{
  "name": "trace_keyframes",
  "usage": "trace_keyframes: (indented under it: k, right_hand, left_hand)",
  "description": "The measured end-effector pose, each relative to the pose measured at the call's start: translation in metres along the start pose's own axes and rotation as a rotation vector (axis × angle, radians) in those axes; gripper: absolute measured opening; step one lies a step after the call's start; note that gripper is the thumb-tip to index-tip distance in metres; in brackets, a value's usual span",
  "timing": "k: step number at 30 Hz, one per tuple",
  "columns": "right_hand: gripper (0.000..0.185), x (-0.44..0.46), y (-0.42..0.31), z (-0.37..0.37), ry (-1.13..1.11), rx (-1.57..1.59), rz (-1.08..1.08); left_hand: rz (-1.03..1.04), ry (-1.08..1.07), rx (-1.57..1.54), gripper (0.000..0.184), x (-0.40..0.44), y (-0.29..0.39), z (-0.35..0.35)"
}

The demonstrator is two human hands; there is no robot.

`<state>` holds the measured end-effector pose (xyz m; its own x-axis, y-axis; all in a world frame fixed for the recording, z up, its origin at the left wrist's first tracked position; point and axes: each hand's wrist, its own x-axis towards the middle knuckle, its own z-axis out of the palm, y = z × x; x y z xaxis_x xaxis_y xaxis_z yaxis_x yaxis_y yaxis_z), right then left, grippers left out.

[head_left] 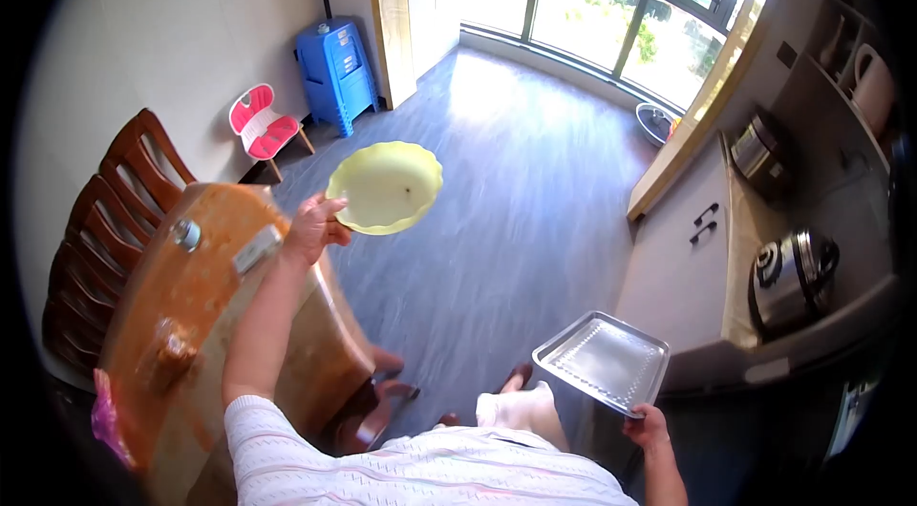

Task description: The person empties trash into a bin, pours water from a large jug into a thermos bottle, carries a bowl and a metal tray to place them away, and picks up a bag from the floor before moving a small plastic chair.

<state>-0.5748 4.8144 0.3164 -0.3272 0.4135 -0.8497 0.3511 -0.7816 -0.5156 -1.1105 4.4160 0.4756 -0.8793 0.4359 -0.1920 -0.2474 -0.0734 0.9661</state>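
Note:
A pale yellow plate with a scalloped rim (390, 189) is gripped at its left edge by my left hand (313, 227), thumb on top. It is held out over the floor, beside the table's corner, and a small dark spot shows on its inner face. Low on the right, my right hand (648, 428) is closed on the near corner of a rectangular metal tray (604, 361). The tray has a raised rim and a dotted pattern, and nothing lies in it. Plate and tray are well apart.
On the left stands a wooden table (224, 291) with wooden chairs (105, 220) along the wall. Beyond are a pink child's chair (265, 124) and stacked blue stools (336, 76). A counter on the right bears a rice cooker (788, 277). A basin (655, 124) sits by the window.

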Motion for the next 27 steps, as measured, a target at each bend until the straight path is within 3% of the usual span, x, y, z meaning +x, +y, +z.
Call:
trace_keyframes:
  k: [2,7,11,18,24,27]
  right_hand:
    - [0.012,0.038,-0.045,0.008,0.005,-0.041,0.012]
    - [0.012,0.143,-0.174,0.056,0.027,-0.142,0.028]
    - [0.013,0.224,-0.292,0.118,-0.057,-0.225,0.154]
    - [0.015,0.369,-0.436,0.261,-0.109,-0.202,0.118]
    - [0.013,0.424,-0.545,0.375,-0.039,-0.113,0.133]
    - [0.013,0.456,-0.584,0.411,0.018,-0.024,0.115]
  left_hand:
    - [0.009,-0.040,-0.018,0.031,0.059,-0.009,0.025]
    - [-0.043,0.112,-0.061,0.029,0.153,-0.022,0.060]
    - [-0.115,0.332,-0.085,0.028,0.197,-0.032,0.047]
    - [-0.132,0.644,-0.095,0.025,0.303,-0.018,-0.009]
    - [-0.030,0.586,-0.095,0.024,0.529,0.030,-0.024]
    - [-0.019,0.481,-0.036,0.024,0.656,0.070,0.005]
